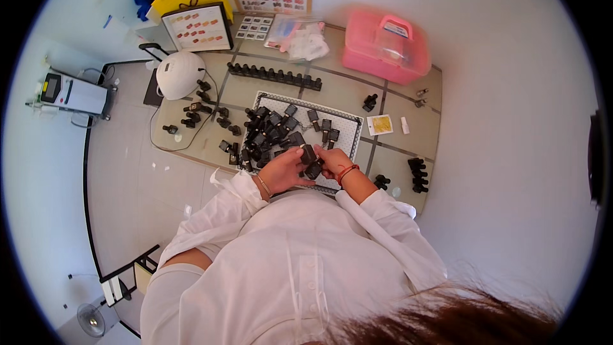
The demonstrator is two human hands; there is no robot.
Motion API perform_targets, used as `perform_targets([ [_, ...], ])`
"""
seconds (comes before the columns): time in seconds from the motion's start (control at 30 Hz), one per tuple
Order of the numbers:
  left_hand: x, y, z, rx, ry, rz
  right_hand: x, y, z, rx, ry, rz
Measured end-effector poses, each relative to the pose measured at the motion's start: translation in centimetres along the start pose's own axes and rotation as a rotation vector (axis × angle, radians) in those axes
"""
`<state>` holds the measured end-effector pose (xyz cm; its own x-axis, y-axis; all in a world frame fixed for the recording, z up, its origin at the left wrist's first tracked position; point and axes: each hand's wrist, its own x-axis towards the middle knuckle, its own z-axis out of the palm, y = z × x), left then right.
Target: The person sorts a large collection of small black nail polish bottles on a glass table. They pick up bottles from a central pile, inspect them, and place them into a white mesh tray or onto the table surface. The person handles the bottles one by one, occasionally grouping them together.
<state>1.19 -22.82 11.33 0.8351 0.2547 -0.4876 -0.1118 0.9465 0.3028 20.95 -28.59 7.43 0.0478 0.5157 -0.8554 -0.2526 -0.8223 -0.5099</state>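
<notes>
Close to my body, both hands meet over the near part of a white tray (pixel 354 127) with a dark patterned border. My left hand (pixel 282 172) holds a black nail polish bottle (pixel 308 154), its thumb resting against it. My right hand (pixel 334 160) has its fingers closed on another black bottle (pixel 314 170) just beside it. My fingers hide parts of both bottles. A jumbled heap of black nail polish bottles (pixel 268 129) fills the tray's left side, many lying tipped over. Several more bottles (pixel 326 127) lie apart on its right side.
A row of black bottles (pixel 274 74) stands behind the tray. More bottles (pixel 194 108) sit at left, near a white nail lamp (pixel 181 75) and its cable, and at the right edge (pixel 418 175). A pink storage box (pixel 387 50) and colour display boards (pixel 198 28) stand at the back.
</notes>
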Motion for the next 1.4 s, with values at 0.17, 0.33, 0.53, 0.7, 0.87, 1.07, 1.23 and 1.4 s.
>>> perform_targets([
  [0.17,-1.2,1.3,-1.4,0.039,-0.036,0.091,1.9,-0.4,1.9,-0.013,-0.235,0.028],
  [0.33,-2.9,2.1,-3.4,-0.047,0.138,0.159,4.0,-4.4,1.9,-0.350,-0.233,-0.167],
  [0.53,-4.6,3.7,-4.6,-0.077,0.179,0.177,12.3,-9.6,-3.9,-0.795,0.529,-1.002],
  [0.7,-5.9,4.7,-5.9,-0.085,0.193,0.198,15.8,-12.8,-4.8,-0.837,0.328,-0.915],
  [0.87,-7.2,6.1,-7.0,-0.115,0.172,0.222,18.1,-12.9,-3.6,-0.640,0.345,-0.825],
  [1.07,-6.9,7.6,-7.7,-0.101,0.130,0.189,22.6,-10.5,-7.1,-0.331,0.675,-0.932],
  [1.23,-7.1,7.7,-8.8,-0.108,0.187,0.172,20.9,-12.5,-4.8,0.616,0.451,-0.308],
  [1.4,-7.0,8.8,-8.7,-0.131,0.194,0.147,20.7,-11.8,-7.0,0.694,0.294,-0.161],
])
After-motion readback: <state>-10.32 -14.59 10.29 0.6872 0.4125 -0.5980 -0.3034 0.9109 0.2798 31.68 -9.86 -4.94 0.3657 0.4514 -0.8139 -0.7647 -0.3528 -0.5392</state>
